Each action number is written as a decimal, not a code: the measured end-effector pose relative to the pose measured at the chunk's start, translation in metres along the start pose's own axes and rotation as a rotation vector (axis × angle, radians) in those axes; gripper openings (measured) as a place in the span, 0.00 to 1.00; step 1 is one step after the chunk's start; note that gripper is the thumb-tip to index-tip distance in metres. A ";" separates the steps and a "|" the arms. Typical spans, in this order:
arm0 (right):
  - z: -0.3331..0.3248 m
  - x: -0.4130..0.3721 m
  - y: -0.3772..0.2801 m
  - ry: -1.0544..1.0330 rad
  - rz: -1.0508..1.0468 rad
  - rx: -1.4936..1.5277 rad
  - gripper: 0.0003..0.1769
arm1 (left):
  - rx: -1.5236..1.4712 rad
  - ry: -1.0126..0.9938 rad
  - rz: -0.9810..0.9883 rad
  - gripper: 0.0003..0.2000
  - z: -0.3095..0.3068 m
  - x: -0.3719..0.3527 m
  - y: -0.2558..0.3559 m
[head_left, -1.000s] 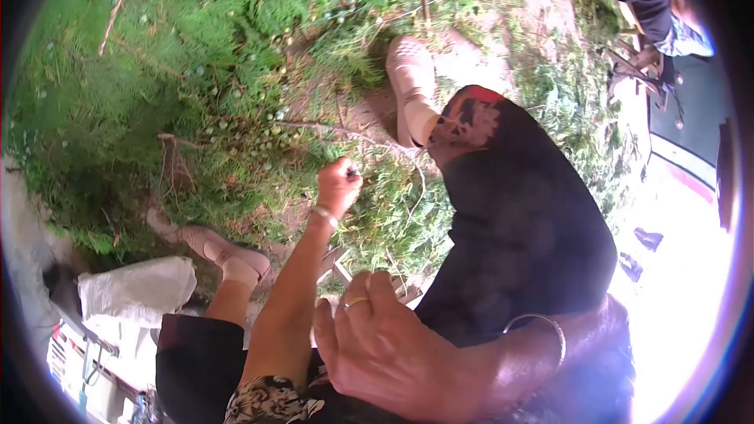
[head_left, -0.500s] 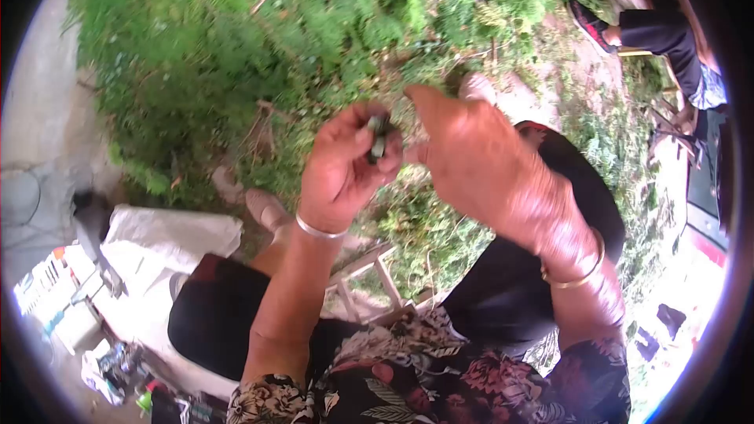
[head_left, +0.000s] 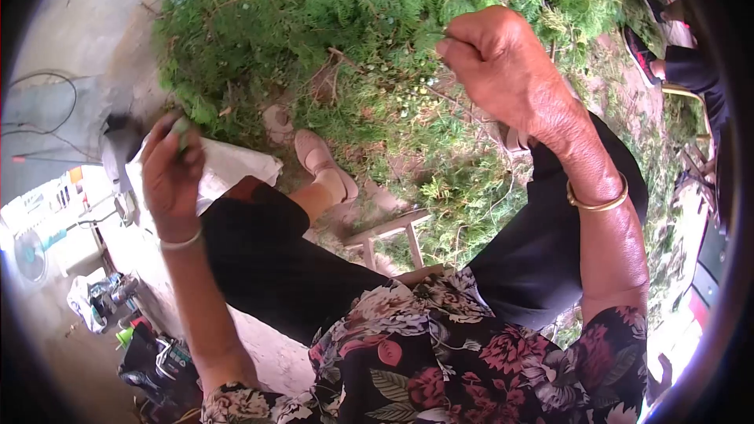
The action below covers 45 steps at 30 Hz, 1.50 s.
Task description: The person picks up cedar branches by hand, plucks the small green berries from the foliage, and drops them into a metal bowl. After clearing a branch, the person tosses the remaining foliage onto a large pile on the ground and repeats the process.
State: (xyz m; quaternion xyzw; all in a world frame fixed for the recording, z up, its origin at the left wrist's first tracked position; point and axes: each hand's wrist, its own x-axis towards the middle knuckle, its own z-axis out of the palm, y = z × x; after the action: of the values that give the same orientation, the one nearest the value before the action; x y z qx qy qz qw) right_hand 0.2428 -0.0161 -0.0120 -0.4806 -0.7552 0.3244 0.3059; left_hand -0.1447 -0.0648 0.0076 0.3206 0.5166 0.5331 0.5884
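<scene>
At the left, above the edge of a white sack, my left hand (head_left: 171, 169) has its fingers curled around small greenish pieces (head_left: 182, 132), blurred and hard to make out. My right hand (head_left: 503, 63) is raised at the upper right over the greenery, thumb and forefinger pinched on a small green sprig (head_left: 434, 34). Cut green branches (head_left: 259, 39) cover the ground in front of me. The two hands are far apart.
A wooden frame (head_left: 390, 235) lies between my legs, near my pink shoe (head_left: 318, 155). The white sack (head_left: 243, 163) is at the left, with a cable (head_left: 75, 106) beyond. Another person's shoe (head_left: 642, 56) shows at the upper right.
My hands have moved apart from near each other. The left went to the left with its greenish pieces; the right rose, and a sprig now shows in its pinch. The view has shifted.
</scene>
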 end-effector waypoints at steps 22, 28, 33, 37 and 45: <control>0.029 -0.060 -0.007 -0.701 -0.086 -0.502 0.10 | 1.402 -0.511 0.187 0.25 0.017 0.086 -0.136; 0.021 -0.056 -0.017 -0.908 0.054 -0.580 0.16 | 1.230 -0.538 0.099 0.32 0.113 0.110 -0.332; 0.010 -0.058 -0.011 -0.688 0.051 -0.604 0.19 | 1.468 -0.319 0.154 0.39 0.132 0.097 -0.395; 0.008 -0.060 -0.007 -0.741 0.126 -0.441 0.22 | 1.444 -0.342 0.376 0.34 0.137 0.098 -0.423; 0.011 -0.056 -0.005 -0.672 0.102 -0.491 0.19 | 1.550 -0.447 0.504 0.22 0.127 0.134 -0.441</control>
State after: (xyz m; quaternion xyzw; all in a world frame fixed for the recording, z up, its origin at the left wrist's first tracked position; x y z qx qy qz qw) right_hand 0.2513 -0.0714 -0.0229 -0.4433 -0.8431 0.2883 -0.0978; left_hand 0.0932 -0.0137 -0.4046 0.8370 0.5207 0.0674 0.1540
